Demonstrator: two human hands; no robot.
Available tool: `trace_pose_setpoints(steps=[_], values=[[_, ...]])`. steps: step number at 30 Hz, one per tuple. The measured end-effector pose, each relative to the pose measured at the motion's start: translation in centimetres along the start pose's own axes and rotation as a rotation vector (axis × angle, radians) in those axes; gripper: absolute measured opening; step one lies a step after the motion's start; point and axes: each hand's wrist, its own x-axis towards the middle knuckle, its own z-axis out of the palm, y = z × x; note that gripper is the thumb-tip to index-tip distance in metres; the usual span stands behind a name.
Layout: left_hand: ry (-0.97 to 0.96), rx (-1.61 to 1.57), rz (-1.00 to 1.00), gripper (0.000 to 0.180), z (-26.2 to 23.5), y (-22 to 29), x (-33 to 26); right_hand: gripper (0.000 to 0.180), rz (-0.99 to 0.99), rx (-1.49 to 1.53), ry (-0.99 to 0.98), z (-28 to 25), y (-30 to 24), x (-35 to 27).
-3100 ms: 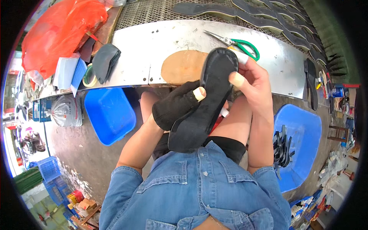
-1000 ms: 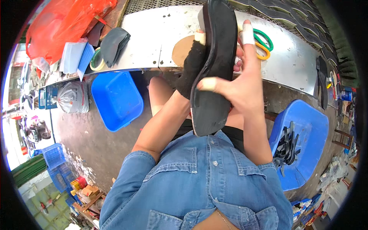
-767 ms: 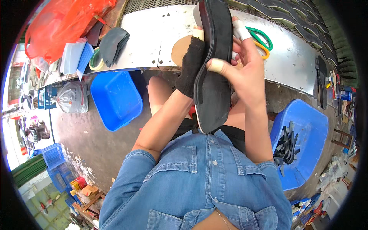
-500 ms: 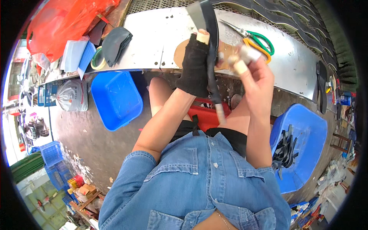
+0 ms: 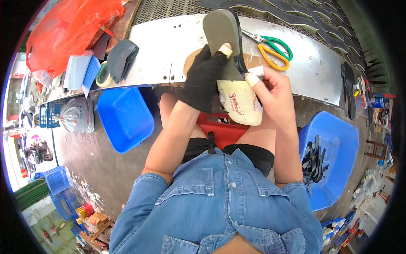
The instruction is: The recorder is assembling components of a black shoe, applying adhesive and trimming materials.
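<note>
1. Flat shoe sole with a grey-green front half and a cream fabric-covered heel half point(image 5: 237, 91): I see it held upright above my lap, toe toward the metal bench, a black rim along its right edge
2. Left hand in a black fingerless glove point(image 5: 203, 78): closed on the sole's left edge, taped thumb pressed to its face
3. Right hand, bare, with a taped fingertip point(image 5: 270, 91): fingers curled on the sole's right edge
4. Curved sheet-metal workbench point(image 5: 169, 46): just beyond the sole
5. Green and yellow-handled scissors point(image 5: 272, 48): on the bench, right of the toe
6. Blue plastic tub point(image 5: 124, 118): left of my knee
7. Blue bin of black straps point(image 5: 327, 156): to my right
8. Red plastic bag point(image 5: 72, 29): far left
</note>
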Motion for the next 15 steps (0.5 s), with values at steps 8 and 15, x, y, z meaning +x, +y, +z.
trace_pose_setpoints(steps=[8, 15], values=[[-0.048, -0.033, 0.019, 0.037, 1.6, 1.0, -0.9, 0.020, 0.183, 0.278, -0.080, -1.1, -0.2, 2.4], [-0.002, -0.102, -0.040, 0.040, 0.5, 0.1, -0.6, 0.020, -0.106, 0.054, 0.121, 0.7, 0.1, 1.7]])
